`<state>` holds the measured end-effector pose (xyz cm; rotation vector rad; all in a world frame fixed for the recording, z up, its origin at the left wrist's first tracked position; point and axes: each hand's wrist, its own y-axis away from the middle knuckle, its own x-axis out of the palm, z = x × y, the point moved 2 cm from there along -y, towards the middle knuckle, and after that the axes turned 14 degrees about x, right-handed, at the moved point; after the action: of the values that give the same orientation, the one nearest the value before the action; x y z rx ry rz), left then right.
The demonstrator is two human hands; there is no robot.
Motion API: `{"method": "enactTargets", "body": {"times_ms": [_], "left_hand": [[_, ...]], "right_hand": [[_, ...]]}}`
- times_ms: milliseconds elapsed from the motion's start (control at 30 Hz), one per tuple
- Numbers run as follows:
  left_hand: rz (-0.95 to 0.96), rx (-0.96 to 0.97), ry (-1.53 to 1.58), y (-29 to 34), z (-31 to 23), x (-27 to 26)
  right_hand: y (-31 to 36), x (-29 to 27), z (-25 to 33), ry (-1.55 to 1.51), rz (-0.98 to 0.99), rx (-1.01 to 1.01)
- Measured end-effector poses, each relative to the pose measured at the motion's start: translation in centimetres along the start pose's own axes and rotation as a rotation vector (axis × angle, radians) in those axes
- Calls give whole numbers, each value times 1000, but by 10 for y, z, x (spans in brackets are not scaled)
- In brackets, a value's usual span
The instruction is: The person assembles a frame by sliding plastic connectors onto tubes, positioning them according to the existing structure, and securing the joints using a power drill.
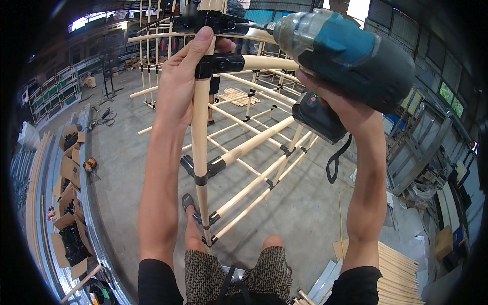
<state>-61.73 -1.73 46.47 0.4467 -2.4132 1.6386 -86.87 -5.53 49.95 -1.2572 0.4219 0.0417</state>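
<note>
My left hand (177, 76) is wrapped around a cream upright pipe (201, 124), thumb up, just beside a black pipe joint (219, 64). Above it sits another black joint (216, 23), close to my thumb tip. In my right hand (343, 104) is a teal and black cordless impact driver (345, 53), held by its grip with the battery below and a black strap hanging. Its bit points left and reaches the upper joint; whether the tip sits in a screw is too small to tell. Cream rails join the upright through black joints.
A frame of cream pipes (254, 134) spreads out ahead. Open cardboard boxes (73, 244) with black parts line the left, near an orange power tool (90, 164) on the floor. Loose cream pipes (399, 274) lie at lower right. Metal frames (419, 147) lean at the right.
</note>
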Motion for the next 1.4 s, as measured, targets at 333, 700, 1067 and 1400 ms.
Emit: {"method": "enactTargets", "body": {"times_ms": [333, 700, 1067, 1400], "left_hand": [[20, -4, -5, 1, -2, 0], [-2, -44, 166, 0, -2, 2], [58, -144, 495, 1, 1, -3], [113, -25, 83, 8, -3, -8]], "right_hand": [[3, -3, 8, -126, 87, 149], [3, 0, -15, 32, 13, -171], [6, -3, -2, -168, 124, 183], [0, -20, 29, -66, 168, 287]]}}
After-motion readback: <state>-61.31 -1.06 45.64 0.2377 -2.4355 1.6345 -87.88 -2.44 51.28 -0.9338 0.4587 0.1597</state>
